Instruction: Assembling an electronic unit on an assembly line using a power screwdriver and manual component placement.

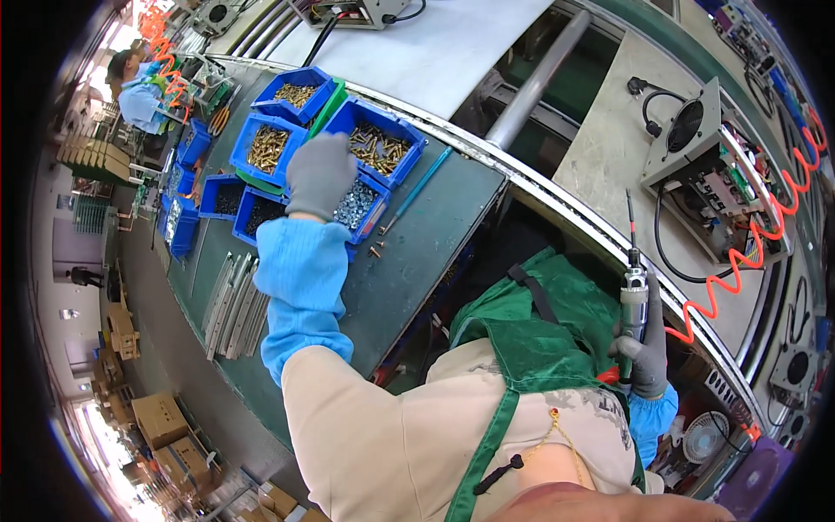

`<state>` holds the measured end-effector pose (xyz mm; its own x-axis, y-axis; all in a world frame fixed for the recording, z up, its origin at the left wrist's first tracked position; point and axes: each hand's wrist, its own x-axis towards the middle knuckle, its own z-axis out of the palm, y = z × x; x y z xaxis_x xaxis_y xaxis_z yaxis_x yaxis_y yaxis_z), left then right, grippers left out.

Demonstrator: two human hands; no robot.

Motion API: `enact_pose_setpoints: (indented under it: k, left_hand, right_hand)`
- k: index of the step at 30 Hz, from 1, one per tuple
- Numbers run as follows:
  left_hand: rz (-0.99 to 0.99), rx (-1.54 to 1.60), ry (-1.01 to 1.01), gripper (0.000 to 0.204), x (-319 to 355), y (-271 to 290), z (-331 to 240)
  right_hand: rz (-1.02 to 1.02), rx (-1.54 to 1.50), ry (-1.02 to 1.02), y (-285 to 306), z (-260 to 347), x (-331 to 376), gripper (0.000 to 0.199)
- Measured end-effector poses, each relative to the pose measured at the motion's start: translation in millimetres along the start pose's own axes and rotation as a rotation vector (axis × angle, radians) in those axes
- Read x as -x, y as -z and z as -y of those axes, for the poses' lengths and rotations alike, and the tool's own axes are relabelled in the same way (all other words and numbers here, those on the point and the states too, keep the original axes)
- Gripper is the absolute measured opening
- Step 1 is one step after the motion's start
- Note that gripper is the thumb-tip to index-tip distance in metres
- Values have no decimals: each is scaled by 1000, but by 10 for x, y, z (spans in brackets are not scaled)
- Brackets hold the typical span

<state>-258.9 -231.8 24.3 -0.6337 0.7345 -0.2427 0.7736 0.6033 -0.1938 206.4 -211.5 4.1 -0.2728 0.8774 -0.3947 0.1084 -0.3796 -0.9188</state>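
Your green bench (417, 252) runs diagonally through the view, with a bundle of metal strips (235, 304) at its left side and a teal rod (417, 190) lying near a few loose screws (376, 251). To the right, a pale board (600, 148) bears an opened metal unit (718, 170) with a round fan grille and exposed circuit boards. At the upper left a co-worker (143, 97) is seen at another station; cardboard boxes (161, 419) stand along the floor at the lower left.

Your gloved left hand (322, 174) is above the cluster of blue bins, between the bin of brass-coloured screws (265, 148) on its left and the larger brass-filled bin (381, 150) on its right; the bin of silver fasteners (357, 205) is just beside the wrist. Its fingers look curled (the back of the glove hides their tips, so whether they pinch anything cannot be told). Your gloved right hand (645, 358) has its fingers wrapped around the power screwdriver (635, 304), whose bit points away from you; a red coiled hose (718, 291) is near that hand.

Dark lettering (616, 412) is printed on your pale shirt, partly hidden by folds.
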Motion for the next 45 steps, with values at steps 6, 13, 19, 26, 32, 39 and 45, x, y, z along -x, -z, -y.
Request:
enact_pose_setpoints:
  k: [6, 13, 19, 26, 32, 39, 45]
  left_hand:
    - [-104, 155, -381, 33, -730, -497, -317]
    - [-17, 89, -322, 31, -577, -293, -332]
    - [-472, 706, -160, 12, -269, -50, -559]
    - [286, 1525, -726, 27, 265, 8, -2180]
    - [1193, 2120, -696, 37, 449, -108, -3311]
    - [1166, 2009, -653, 34, 487, 1, -3500]
    - [1026, 1806, -732, 31, 456, 98, -3400]
  right_hand:
    - [242, -41, 32, 133, -30, -106, 109]
    - [283, 96, 71, 297, -63, -79, 107]
    - [228, 58, 65, 470, -95, -26, 111]
    - [274, -120, 4, 578, 72, 40, 110]
    - [218, -119, 89, 641, 81, 97, 107]
    - [160, -60, 68, 715, 47, 125, 107]
    - [143, -57, 59, 722, 71, 77, 111]
